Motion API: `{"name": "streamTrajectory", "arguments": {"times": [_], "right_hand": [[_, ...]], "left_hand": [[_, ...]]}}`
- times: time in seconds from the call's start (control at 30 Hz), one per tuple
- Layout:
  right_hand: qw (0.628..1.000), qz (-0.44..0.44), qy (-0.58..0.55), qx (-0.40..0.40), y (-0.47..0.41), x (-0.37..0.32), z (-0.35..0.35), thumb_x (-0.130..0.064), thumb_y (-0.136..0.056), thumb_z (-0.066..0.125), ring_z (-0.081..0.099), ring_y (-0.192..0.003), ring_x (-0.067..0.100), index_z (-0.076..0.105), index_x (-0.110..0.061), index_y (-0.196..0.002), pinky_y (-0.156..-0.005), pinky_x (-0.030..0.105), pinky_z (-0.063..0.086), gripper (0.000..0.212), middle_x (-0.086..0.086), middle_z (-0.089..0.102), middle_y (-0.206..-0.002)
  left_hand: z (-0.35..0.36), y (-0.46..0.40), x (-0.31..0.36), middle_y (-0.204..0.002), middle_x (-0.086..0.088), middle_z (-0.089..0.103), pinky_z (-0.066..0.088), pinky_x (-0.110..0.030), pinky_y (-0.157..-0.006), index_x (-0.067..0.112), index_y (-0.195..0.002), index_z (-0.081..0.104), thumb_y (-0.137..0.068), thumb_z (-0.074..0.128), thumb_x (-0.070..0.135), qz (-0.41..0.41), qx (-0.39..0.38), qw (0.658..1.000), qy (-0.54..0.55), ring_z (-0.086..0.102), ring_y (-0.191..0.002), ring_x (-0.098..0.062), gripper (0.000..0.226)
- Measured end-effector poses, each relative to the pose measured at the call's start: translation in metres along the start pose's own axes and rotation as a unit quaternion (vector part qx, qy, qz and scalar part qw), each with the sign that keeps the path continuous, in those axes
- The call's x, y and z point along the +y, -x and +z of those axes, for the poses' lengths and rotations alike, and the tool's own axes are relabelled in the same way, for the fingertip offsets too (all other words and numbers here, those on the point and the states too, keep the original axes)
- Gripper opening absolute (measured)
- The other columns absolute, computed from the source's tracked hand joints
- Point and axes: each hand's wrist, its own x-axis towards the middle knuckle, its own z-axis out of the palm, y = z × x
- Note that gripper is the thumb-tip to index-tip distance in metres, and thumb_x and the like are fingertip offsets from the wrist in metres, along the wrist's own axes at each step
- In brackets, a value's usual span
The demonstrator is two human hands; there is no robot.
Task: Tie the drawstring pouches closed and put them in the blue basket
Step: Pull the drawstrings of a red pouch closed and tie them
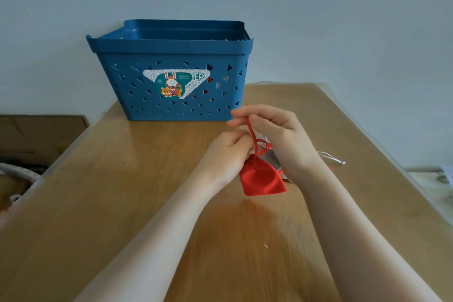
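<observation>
- a red pouch [262, 179] hangs just right of the middle of the frame, held a little above the wooden table [122, 191], its neck already gathered tight.
- the right hand [277, 127], above it, has its fingers curled and pinches the red drawstring [250, 130], pulling it up and taut from the pouch's neck.
- the left hand [228, 152], just left of the pouch, has its fingers bent in at the neck; it looks to be gripping the cord or the gathered cloth there, though its own knuckles hide the fingertips.
- a small tangle of red cord sits at the neck between the two hands. i would guess a knot is being formed or drawn snug, but i cannot tell whether it is finished.
- the blue basket [171, 54] stands at the upper middle of the frame, at the far edge of the table and well apart from the hands. through the triangular holes on its right side there are patches of red, so i judge at least one pouch is already inside.
- behind the right wrist, lower right of the pouch, lies something grey with a pale cord [331, 157] trailing off to the right. it looks like another pouch waiting its turn, mostly hidden.
- by my reckoning the job is partway: some are in the basket, this red one is being tied and has yet to go in, and at least the grey one is left.
</observation>
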Motion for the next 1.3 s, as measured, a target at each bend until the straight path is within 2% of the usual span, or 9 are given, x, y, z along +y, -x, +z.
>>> {"name": "streamTrajectory", "arguments": {"times": [0.1, 0.2, 0.37, 0.5, 0.63, 0.9, 1.03, 1.13, 1.3], "right_hand": [[0.998, 0.007, 0.058, -0.032, 0.001, 0.003, 0.004, -0.013, -0.093, 0.046, 0.066, -0.091, 0.023, 0.07, -0.016, -0.095, -0.081, 0.042, 0.053, 0.024, 0.007, 0.072, -0.095], [0.994, 0.003, 0.096, -0.06, 0.002, 0.001, 0.004, -0.023, -0.093, 0.046, 0.066, -0.097, 0.015, 0.069, -0.017, -0.101, -0.083, 0.031, 0.054, 0.025, 0.003, 0.072, -0.1], [0.993, 0.009, 0.11, -0.05, 0.001, 0.003, -0.007, -0.009, -0.097, 0.044, 0.062, -0.072, 0.008, 0.053, -0.02, -0.124, -0.069, 0.022, 0.051, 0.03, 0.006, 0.068, -0.099], [0.951, 0.01, 0.309, -0.02, -0.002, 0.005, -0.023, -0.011, -0.091, 0.055, 0.053, -0.062, 0.0, 0.068, -0.018, -0.095, -0.065, 0.015, 0.043, 0.016, -0.011, 0.061, -0.068], [0.944, 0.001, 0.33, 0.013, -0.002, -0.004, -0.028, -0.021, -0.088, 0.06, 0.047, -0.055, 0.0, 0.061, -0.025, -0.066, -0.054, 0.01, 0.036, 0.023, -0.012, 0.057, -0.06], [0.936, 0.023, 0.335, -0.101, 0.005, -0.02, -0.024, -0.017, -0.085, 0.065, 0.054, -0.061, -0.009, 0.064, -0.02, -0.067, -0.061, 0.007, 0.038, 0.019, -0.018, 0.063, -0.062], [0.947, 0.009, 0.313, -0.067, 0.004, -0.013, -0.023, -0.044, -0.087, 0.058, 0.045, -0.058, 0.01, 0.064, -0.021, -0.062, -0.061, 0.026, 0.038, 0.034, 0.006, 0.055, -0.061], [0.959, -0.05, 0.273, 0.054, 0.0, -0.01, -0.025, -0.041, -0.088, 0.057, 0.042, -0.059, 0.006, 0.061, -0.024, -0.077, -0.059, 0.021, 0.038, 0.021, -0.001, 0.054, -0.073], [0.929, -0.052, 0.365, 0.005, -0.002, -0.001, -0.02, -0.025, -0.083, 0.067, 0.054, -0.069, 0.001, 0.069, -0.026, -0.097, -0.065, 0.008, 0.041, 0.014, -0.02, 0.061, -0.079]], "left_hand": [[-0.001, 0.001, 0.0, -0.042, 0.015, 0.037, 0.023, -0.026, -0.05, 0.033, -0.045, 0.049, -0.078, 0.037, 0.026, 0.033, -0.032, 0.999, -0.022, 0.033, -0.044, -0.003, 0.035], [-0.003, 0.001, 0.002, -0.041, 0.014, 0.036, 0.021, -0.027, -0.05, 0.034, -0.046, 0.05, -0.082, 0.037, 0.028, 0.04, -0.049, 0.998, -0.029, 0.031, -0.043, -0.003, 0.039], [-0.006, -0.001, 0.0, -0.052, 0.005, 0.026, 0.016, -0.033, -0.051, 0.008, -0.065, 0.043, -0.096, 0.041, 0.024, -0.007, -0.013, 0.999, 0.046, 0.023, -0.048, -0.011, 0.034], [-0.012, -0.005, -0.002, -0.046, 0.005, 0.029, 0.02, -0.019, -0.043, 0.003, -0.062, 0.05, -0.097, 0.041, 0.013, -0.034, 0.027, 0.997, 0.059, 0.026, -0.044, -0.01, 0.037], [-0.014, -0.004, 0.0, -0.048, 0.001, 0.028, 0.019, -0.015, -0.039, -0.003, -0.072, 0.064, -0.096, 0.044, 0.012, -0.033, 0.037, 0.995, 0.083, 0.024, -0.038, -0.005, 0.034], [-0.018, -0.005, 0.001, -0.05, 0.003, 0.037, 0.014, -0.016, -0.039, 0.016, -0.069, 0.069, -0.097, 0.047, 0.019, -0.039, 0.052, 0.986, 0.154, 0.02, -0.042, -0.008, 0.036], [-0.019, -0.005, 0.001, -0.049, 0.004, 0.033, 0.012, -0.019, -0.043, 0.021, -0.054, 0.064, -0.096, 0.048, 0.017, -0.031, 0.046, 0.985, 0.162, 0.019, -0.045, -0.008, 0.045], [-0.021, -0.004, 0.003, -0.049, 0.003, 0.03, 0.011, -0.021, -0.044, 0.015, -0.064, 0.068, -0.096, 0.047, 0.015, -0.034, 0.034, 0.985, 0.168, 0.017, -0.045, -0.009, 0.038], [-0.02, -0.002, 0.003, -0.054, -0.003, 0.029, 0.016, -0.016, -0.041, 0.011, -0.057, 0.039, -0.096, 0.048, 0.016, -0.029, 0.023, 0.991, 0.13, 0.018, -0.043, -0.009, 0.04]]}}
